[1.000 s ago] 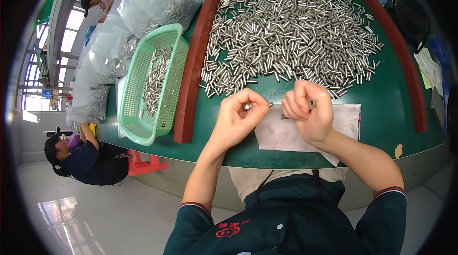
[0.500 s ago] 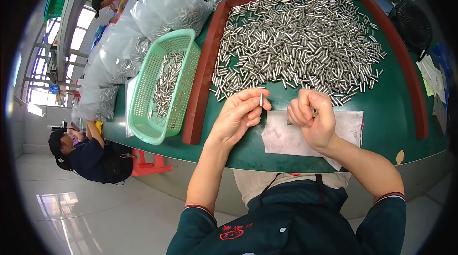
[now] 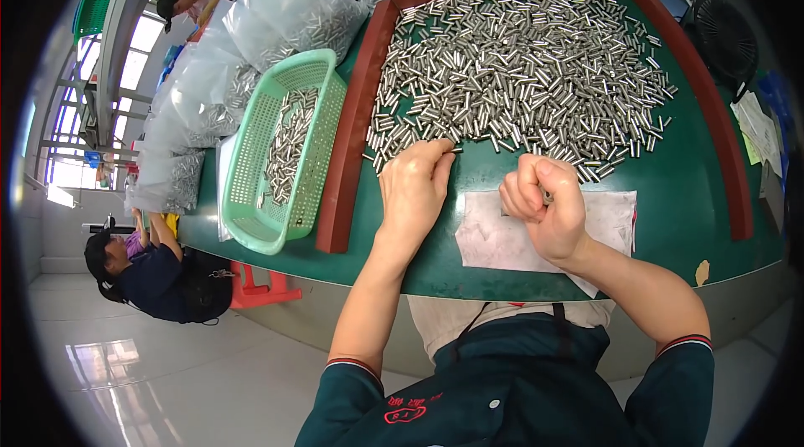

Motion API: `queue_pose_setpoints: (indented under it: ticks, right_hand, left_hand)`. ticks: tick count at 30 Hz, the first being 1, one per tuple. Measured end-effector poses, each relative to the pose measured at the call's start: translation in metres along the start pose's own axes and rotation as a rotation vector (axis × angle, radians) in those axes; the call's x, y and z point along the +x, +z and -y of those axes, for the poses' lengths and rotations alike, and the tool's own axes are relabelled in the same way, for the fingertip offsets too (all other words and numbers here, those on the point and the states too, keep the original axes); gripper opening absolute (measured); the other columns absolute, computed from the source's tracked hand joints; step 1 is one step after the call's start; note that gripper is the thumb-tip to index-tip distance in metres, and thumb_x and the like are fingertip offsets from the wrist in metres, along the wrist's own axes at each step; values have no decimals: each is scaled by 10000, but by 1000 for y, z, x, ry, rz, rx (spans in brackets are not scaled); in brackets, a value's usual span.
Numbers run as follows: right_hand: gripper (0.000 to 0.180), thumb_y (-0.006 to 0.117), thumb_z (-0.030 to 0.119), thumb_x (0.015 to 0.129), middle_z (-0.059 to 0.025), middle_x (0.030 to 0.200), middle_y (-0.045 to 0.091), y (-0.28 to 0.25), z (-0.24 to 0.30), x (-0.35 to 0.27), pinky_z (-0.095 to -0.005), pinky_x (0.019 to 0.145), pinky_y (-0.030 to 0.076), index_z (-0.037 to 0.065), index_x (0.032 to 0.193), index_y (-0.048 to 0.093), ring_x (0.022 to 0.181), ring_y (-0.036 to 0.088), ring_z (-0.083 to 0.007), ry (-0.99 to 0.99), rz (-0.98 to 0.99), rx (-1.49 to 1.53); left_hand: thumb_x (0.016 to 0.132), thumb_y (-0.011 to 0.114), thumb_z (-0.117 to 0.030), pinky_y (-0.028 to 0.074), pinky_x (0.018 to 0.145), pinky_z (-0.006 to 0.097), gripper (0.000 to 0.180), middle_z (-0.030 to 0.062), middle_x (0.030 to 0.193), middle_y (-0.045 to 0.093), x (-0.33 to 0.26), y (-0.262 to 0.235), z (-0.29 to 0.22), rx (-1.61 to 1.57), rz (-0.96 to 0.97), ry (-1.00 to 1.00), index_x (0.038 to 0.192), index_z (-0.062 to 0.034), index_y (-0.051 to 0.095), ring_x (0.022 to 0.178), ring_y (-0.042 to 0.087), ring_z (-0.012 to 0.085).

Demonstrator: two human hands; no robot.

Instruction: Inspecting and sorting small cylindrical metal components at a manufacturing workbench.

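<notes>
My left hand (image 3: 416, 186) is turned back-up at the near edge of a wide pile of short shiny metal pins (image 3: 528, 70). Its fingers are bent down and drawn together, thumb beside the forefinger; anything within them is hidden. One pin (image 3: 457, 150) lies right by the fingertips. Above a stained white cloth (image 3: 486, 233), my right hand (image 3: 548, 204) is closed in a fist around metal pins, of which only small ends show.
Red-brown rails (image 3: 356, 129) frame the pile on the green table (image 3: 687, 221). Left of them stands a light green basket (image 3: 322, 158) holding more pins. Plastic bags of pins (image 3: 306, 20) line the back. A black fan (image 3: 722, 41) is at right. Two other people are at left.
My left hand, which held a single pin upright between thumb and forefinger, has rolled palm-down toward the pile's edge, and that pin no longer shows. My right fist has barely moved.
</notes>
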State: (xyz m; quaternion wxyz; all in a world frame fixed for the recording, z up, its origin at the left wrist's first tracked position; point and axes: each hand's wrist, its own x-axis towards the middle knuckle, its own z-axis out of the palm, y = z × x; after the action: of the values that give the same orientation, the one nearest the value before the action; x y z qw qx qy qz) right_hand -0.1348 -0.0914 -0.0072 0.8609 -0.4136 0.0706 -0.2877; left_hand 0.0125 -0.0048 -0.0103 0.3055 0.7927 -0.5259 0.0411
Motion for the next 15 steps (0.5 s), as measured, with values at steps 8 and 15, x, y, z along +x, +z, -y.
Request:
queue_pose_setpoints:
  ticks: [8, 15]
  right_hand:
    - [324, 331, 186, 826, 16, 460, 269, -4, 2, -1, -229, 426, 196, 74, 524, 294, 429, 225, -72, 4, -10, 78]
    - [345, 345, 243, 831, 19, 432, 260, -5, 3, -2, -247, 415, 187, 97, 524, 288, 402, 194, -85, -36, 45, 32]
  left_hand:
    - [686, 631, -24, 347, 411, 259, 67, 58, 504, 466, -6, -10, -20, -265, 276, 80, 752, -23, 621, 413, 410, 121]
    - [679, 619, -33, 366, 419, 308, 48, 94, 509, 494, -15, -15, -26, -274, 438, 41, 717, -22, 593, 427, 478, 205]
